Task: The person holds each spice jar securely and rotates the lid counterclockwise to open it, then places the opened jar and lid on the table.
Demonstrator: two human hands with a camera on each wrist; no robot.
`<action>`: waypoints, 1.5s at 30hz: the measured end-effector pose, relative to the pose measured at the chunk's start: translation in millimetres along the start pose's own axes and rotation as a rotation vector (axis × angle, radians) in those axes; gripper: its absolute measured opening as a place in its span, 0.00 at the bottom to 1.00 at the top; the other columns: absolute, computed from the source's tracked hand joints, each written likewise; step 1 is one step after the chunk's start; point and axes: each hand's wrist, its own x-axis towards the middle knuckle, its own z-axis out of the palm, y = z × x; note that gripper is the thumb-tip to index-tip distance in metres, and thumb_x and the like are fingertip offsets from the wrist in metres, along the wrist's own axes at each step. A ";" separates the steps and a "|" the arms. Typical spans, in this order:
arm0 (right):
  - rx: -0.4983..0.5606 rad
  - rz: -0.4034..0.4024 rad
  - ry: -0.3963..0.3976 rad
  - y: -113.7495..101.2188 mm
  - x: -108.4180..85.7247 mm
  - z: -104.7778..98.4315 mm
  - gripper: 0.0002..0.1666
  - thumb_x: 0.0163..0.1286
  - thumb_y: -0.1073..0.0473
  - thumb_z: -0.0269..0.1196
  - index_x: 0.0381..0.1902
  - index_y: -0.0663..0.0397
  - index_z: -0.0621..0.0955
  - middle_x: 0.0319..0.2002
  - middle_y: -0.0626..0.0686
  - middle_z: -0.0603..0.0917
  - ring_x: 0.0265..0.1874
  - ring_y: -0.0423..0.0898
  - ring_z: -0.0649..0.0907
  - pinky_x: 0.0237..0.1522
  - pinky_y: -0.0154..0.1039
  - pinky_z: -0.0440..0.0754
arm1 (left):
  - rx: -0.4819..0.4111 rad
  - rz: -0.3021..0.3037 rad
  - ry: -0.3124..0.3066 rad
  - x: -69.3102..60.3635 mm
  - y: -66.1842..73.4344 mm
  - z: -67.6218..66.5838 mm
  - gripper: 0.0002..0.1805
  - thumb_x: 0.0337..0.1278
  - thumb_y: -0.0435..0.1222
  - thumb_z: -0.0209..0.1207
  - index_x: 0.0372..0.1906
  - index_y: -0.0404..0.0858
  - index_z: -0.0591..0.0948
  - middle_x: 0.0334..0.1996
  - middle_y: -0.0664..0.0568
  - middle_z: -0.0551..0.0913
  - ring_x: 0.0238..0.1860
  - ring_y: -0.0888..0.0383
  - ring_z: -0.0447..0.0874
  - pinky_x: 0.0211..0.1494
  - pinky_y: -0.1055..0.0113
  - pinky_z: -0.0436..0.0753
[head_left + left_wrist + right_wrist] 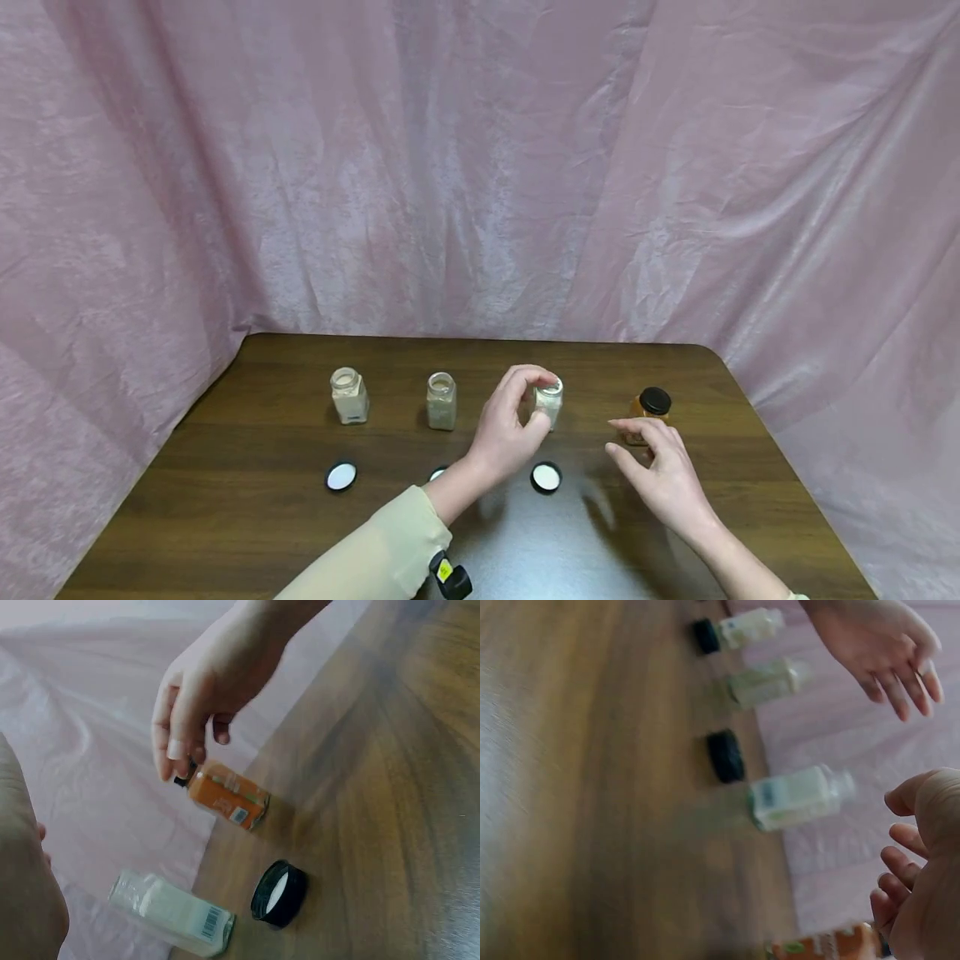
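My left hand [513,421] hovers in front of an open glass jar [551,407] of pale contents, its fingers loosely bent. The right wrist view shows this hand [885,652] apart from the jars, holding nothing. My right hand [660,479] is at the orange jar [637,410], which wears a black lid [656,401]. Its thumb and fingers are spread, with nothing gripped. In the left wrist view the right hand's fingers hang close to the lidded end of the orange jar [229,795]; whether they touch it I cannot tell.
Two more open jars of pale contents, one at the left [349,397] and one mid-table [442,402], stand in the row. Black lids with white liners lie nearer: one left [341,477], one right [546,477], one partly behind my left arm [437,473]. Pink curtains [480,167] surround the table.
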 end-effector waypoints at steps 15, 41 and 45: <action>-0.060 0.041 0.139 28.9 29.2 -56.6 0.21 0.74 0.54 0.66 0.60 0.56 0.82 0.57 0.56 0.79 0.49 0.49 0.70 0.47 0.38 0.68 | 0.451 0.105 -0.510 -13.3 6.5 34.5 0.46 0.58 0.54 0.68 0.80 0.54 0.61 0.75 0.60 0.65 0.72 0.59 0.67 0.69 0.53 0.72; -0.104 0.126 -0.074 57.8 53.7 -42.7 0.31 0.73 0.47 0.65 0.68 0.56 0.77 0.62 0.61 0.76 0.57 0.58 0.70 0.47 0.49 0.71 | 0.322 -0.425 -0.445 19.2 -39.2 145.2 0.46 0.56 0.54 0.70 0.78 0.48 0.66 0.70 0.55 0.72 0.65 0.57 0.75 0.62 0.59 0.77; -0.099 0.110 -0.044 58.7 53.9 -38.0 0.29 0.73 0.49 0.66 0.66 0.57 0.79 0.60 0.61 0.77 0.55 0.57 0.71 0.47 0.48 0.71 | 0.288 -0.464 -0.420 24.5 -41.9 153.1 0.45 0.57 0.55 0.70 0.77 0.48 0.66 0.71 0.54 0.72 0.67 0.58 0.74 0.63 0.59 0.76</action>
